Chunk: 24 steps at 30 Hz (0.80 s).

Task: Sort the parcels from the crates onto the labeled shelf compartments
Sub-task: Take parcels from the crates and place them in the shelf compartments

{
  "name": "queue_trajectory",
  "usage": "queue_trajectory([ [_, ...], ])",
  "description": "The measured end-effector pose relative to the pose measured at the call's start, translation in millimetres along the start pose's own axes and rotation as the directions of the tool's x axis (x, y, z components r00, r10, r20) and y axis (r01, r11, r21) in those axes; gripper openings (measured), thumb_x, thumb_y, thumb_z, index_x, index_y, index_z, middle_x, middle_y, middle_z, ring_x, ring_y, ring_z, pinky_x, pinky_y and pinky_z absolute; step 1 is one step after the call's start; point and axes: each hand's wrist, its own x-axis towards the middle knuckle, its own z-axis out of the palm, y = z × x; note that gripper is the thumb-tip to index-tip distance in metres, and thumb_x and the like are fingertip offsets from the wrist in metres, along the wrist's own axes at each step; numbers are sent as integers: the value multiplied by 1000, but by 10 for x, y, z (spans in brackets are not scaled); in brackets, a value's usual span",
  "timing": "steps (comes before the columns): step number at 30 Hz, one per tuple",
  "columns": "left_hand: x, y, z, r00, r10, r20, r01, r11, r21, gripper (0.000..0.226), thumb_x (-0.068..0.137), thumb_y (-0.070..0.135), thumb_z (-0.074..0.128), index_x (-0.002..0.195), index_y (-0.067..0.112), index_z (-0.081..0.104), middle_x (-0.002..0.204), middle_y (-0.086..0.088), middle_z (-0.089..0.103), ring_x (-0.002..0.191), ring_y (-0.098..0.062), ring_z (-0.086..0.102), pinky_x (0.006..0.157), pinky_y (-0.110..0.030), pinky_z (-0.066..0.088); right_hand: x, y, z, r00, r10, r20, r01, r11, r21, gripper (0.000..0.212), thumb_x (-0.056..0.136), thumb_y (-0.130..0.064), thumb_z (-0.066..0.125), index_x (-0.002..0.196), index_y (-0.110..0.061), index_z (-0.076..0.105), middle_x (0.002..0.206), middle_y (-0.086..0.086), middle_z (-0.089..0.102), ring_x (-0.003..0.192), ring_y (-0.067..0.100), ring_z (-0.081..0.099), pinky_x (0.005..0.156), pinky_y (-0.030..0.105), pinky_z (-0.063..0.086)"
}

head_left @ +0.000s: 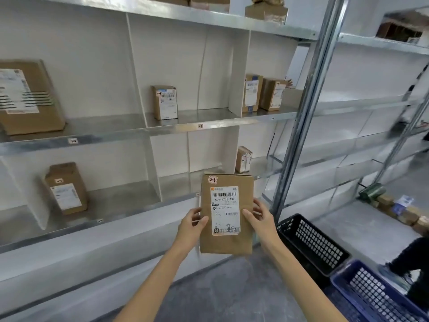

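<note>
I hold a flat brown cardboard parcel (226, 242) upright in front of the metal shelf (116, 133). It carries a white shipping label and a small sticker marked "2-3" at its top left. My left hand (192, 225) grips its left edge and my right hand (261, 219) grips its right edge. The parcel hangs before the lower shelf level, near the middle compartment, touching no shelf. Small tags mark the shelf's front edges. A black crate (311, 242) and a blue crate (376, 293) stand on the floor at the right.
Boxed parcels stand in several compartments: a large one (27, 98) upper left, one (164, 102) middle, two (263, 94) upper right, one (66, 189) lower left, one (243, 159) lower right. White dividers split the levels. A second rack (371, 108) stands right; a person's dark sleeve (413, 256) shows there.
</note>
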Motion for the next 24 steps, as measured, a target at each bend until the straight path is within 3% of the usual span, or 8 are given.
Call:
queue_trajectory([
  [5,246,72,175,997,-18,-78,17,1000,-13,33,93,20,57,125,18,51,113,1,59,105,-16,56,93,-34,49,417,42,-82,1000,0,25,0,1000,-25,40,91,-18,61,129,-24,48,103,-8,57,91,0,54,62,14,46],
  [9,581,86,296,991,-15,-133,19,999,32,35,91,17,59,125,16,52,117,1,59,107,-14,55,91,-28,45,792,180,-94,998,28,55,-28,999,15,39,92,-16,59,128,-25,46,113,-2,57,99,11,56,67,16,47],
  [13,1022,42,421,987,-27,-156,39,996,77,38,92,17,58,129,14,49,125,0,57,112,-16,53,94,-31,43,1319,324,-70,992,84,98,-88,996,33,36,93,-12,57,122,-28,44,117,-1,56,105,15,56,80,30,53],
  [16,1400,-40,491,979,-49,-196,71,992,108,41,91,15,60,130,14,50,126,0,54,118,-18,51,98,-33,42,1763,393,-11,976,171,137,-175,984,17,41,92,3,48,121,-26,44,118,1,55,110,21,54,92,42,52],
  [21,2095,-173,481,968,-58,-243,107,976,192,36,86,8,62,122,11,59,114,-8,60,95,-16,58,81,-23,44,2456,349,128,951,243,189,-250,968,10,57,81,23,31,118,-17,45,107,1,54,97,18,54,74,35,51],
  [24,2469,-264,433,963,-73,-260,122,977,176,37,86,3,60,122,9,59,116,-10,58,91,-15,57,82,-24,46,2861,399,241,942,245,228,-250,968,-8,54,80,21,28,115,-16,45,110,5,54,98,20,54,78,39,50],
])
